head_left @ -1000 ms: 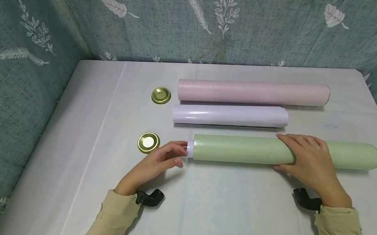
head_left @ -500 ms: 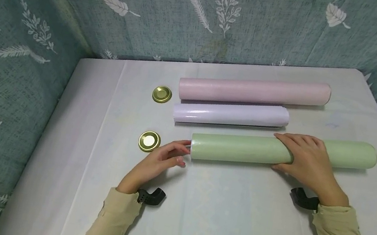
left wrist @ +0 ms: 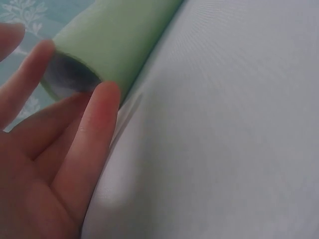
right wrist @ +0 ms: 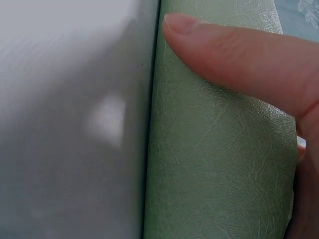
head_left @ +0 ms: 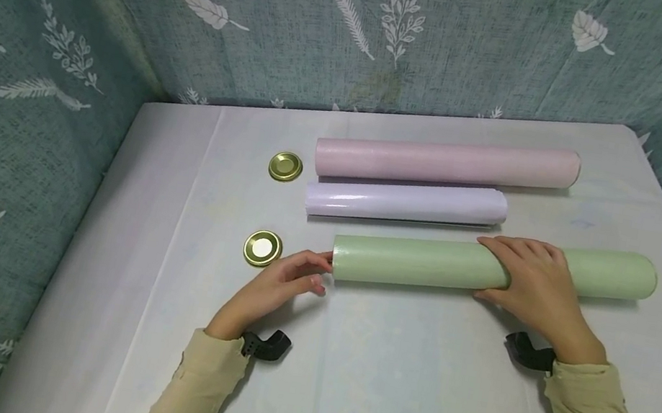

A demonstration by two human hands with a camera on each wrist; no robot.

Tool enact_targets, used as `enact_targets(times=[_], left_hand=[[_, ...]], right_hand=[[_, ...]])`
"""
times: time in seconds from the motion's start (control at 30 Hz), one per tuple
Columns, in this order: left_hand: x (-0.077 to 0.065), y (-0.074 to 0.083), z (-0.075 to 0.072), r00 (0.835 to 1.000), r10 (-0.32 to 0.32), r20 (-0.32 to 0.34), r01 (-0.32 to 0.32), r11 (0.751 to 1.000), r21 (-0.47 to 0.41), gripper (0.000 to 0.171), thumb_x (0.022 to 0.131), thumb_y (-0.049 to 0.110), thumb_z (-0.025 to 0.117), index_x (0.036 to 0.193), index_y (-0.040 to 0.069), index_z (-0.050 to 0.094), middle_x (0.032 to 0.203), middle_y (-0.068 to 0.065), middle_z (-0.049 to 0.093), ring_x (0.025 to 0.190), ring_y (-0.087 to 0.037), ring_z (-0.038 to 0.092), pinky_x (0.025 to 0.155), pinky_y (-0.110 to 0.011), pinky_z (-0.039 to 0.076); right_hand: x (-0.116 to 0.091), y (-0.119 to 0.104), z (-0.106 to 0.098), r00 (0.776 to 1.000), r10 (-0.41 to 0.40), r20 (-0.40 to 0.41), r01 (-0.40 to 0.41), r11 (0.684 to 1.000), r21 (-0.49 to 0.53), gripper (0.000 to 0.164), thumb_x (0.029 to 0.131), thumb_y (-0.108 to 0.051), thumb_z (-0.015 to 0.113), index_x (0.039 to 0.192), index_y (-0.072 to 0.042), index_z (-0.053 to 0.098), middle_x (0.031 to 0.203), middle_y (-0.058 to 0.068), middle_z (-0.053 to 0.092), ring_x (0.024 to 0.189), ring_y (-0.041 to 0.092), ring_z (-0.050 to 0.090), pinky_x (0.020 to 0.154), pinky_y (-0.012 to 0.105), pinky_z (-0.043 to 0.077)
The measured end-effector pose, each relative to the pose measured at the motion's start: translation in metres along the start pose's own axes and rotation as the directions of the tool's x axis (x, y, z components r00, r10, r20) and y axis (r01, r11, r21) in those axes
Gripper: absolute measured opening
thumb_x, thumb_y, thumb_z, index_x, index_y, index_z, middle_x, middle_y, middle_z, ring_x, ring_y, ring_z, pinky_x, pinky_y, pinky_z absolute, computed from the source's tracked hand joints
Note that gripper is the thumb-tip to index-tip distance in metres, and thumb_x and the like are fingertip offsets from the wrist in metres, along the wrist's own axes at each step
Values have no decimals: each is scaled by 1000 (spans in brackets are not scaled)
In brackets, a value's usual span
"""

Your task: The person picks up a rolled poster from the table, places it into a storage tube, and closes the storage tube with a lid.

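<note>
A long green tube (head_left: 401, 260) lies across the table, its right end rounded and its left end a hollow mouth (left wrist: 70, 74). Over its right half my right hand (head_left: 531, 287) grips the tube, and the right thumb (right wrist: 224, 55) lies across its creased surface in the right wrist view. My left hand (head_left: 281, 286) is at the left mouth with relaxed, spread fingers. Some of its fingertips reach right to the rim, and one finger partly disappears behind it. The left thumb stays outside. Inside the mouth, a greyish-white interior shows in the left wrist view.
A pink tube (head_left: 443, 162) and a shorter lavender tube (head_left: 404, 203) lie side by side behind the green one. Two gold lids, a far lid (head_left: 285, 166) and a near lid (head_left: 262, 247) with a white centre, rest to the left. Patterned cloth (head_left: 283, 23) walls the table.
The pale inner tube that stuck out of the green tube's left end has gone inside. The green tube and my right hand have slid slightly left; my left fingertips followed to the mouth.
</note>
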State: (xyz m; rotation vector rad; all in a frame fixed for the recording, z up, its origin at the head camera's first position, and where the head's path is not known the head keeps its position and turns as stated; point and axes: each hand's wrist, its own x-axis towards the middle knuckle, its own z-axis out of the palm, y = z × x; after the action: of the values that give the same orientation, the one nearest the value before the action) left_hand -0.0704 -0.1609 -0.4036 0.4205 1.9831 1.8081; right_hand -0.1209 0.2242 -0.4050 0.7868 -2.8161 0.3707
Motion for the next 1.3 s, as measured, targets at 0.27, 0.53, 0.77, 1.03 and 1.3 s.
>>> enact_targets(times=[0.27,0.53,0.77,1.03,1.3], left_hand=[[0,-17,-4,998,-44,-36,48,994,102,21,92,21,51,108,12,61,129,-2,46,107,-18,53,97,-32,35],[-4,-14,-8,998,-53,-40,58,987,147,23,92,27,50,110,19,62,127,2,49,112,-13,50,101,-36,27],[-10,4,-11,1000,-12,-14,13,1000,22,27,93,9,47,118,2,54,127,-7,48,105,-31,54,92,-37,40],[-8,4,-14,987,112,-115,-118,992,-48,27,94,5,44,118,-1,52,124,-12,51,107,-35,51,81,-47,45],[-14,9,-18,928,211,-306,-244,967,-73,20,94,3,41,108,-7,52,110,-20,54,97,-35,54,76,-46,47]], right_hand=[[0,-3,2,1000,-13,-15,13,1000,2,84,52,-43,81,125,-15,49,116,8,54,107,30,45,88,50,27],[1,-6,1,1000,-7,-10,7,1000,-6,83,53,-41,82,126,-16,50,117,8,54,107,30,45,88,50,28],[0,-4,2,1000,-16,-21,16,1000,-12,84,52,-44,81,126,-16,49,116,8,54,107,30,45,88,49,28],[1,-4,1,1000,-17,-23,16,1000,-19,85,53,-43,81,126,-16,49,116,9,55,107,31,45,88,49,28],[0,-3,1,1000,-9,-14,9,1000,-16,84,53,-43,81,126,-16,49,116,9,55,106,31,45,88,49,28]])
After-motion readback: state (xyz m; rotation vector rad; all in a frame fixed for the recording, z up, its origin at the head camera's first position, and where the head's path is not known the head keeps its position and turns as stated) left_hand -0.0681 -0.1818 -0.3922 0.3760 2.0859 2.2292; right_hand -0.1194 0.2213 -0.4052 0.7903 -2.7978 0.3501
